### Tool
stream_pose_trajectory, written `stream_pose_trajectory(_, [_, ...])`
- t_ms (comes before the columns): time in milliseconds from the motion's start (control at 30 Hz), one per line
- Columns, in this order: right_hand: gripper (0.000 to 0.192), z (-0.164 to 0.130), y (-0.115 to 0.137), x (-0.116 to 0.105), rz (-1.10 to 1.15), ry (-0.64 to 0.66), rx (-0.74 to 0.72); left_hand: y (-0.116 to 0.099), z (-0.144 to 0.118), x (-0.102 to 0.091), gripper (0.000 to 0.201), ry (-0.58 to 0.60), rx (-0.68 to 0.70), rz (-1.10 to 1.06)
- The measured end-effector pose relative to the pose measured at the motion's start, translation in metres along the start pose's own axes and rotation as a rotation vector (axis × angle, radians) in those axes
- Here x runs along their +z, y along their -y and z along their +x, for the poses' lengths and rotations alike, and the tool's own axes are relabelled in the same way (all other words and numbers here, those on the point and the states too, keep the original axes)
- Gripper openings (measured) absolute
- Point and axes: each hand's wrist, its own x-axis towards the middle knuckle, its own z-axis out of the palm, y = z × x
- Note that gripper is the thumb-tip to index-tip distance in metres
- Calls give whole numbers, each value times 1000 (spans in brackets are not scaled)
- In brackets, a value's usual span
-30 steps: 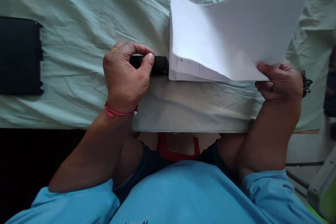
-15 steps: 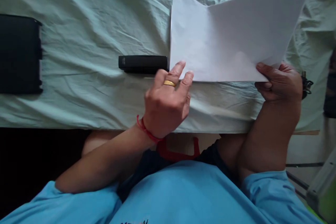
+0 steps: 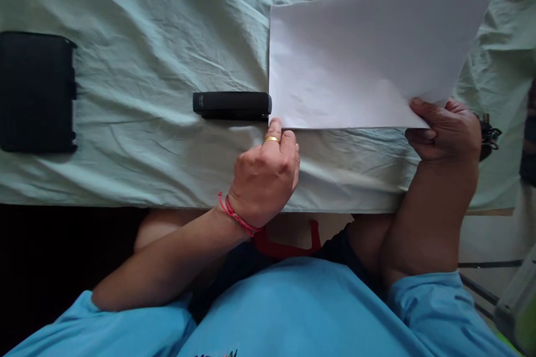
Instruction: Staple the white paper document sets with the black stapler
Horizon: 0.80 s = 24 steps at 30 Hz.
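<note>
Here, seen from above the seated person's lap:
Table: a tabletop [image 3: 125,167] draped in a wrinkled pale green cloth fills the upper half of the head view, its near edge running across the middle.
Paper: a stack of white sheets [image 3: 360,61] lies toward the right part of the tabletop, its near left corner down close to the near edge, its right side lifted off the cloth and angled up toward the far right corner.
Black case: a flat black rectangular object [image 3: 37,92] sits at the left edge of the tabletop, well apart from both hands.
Right hand: the right hand [image 3: 446,128] is closed on the near right corner of the sheets, thumb on top, fingers curled beneath, holding that side raised.
Left hand: the left hand [image 3: 266,175], loosely curled and grasping nothing, rests near the tabletop's near edge with its fingertips touching the near left corner of the sheets.
Stapler: a black stapler [image 3: 231,105] lies flat on the cloth just left of the sheets, its right end at their left edge, just beyond the left hand and untouched.
</note>
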Motion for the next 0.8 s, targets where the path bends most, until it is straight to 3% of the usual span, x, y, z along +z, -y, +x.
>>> stream_pose_trajectory(200, [32, -4, 3, 11, 10, -1, 68, 2, -3, -6, 25, 36, 33, 52])
stream_pose_trajectory(400, [37, -1, -3, 7, -24, 48, 85, -1, -5, -10, 20, 144, 34, 90])
stream_pose_trajectory(533, [36, 1, -6, 5, 7, 44, 84, -2, -5, -6, 20, 142, 24, 92])
stream_pose_trajectory(667, [35, 2, -6, 6, 17, 34, 87, 2, -6, -2, 21, -1, 56, 20])
stream_pose_trajectory(800, [32, 2, -6, 6, 16, 19, 89, 16, 0, -7, 22, -357, 103, -161])
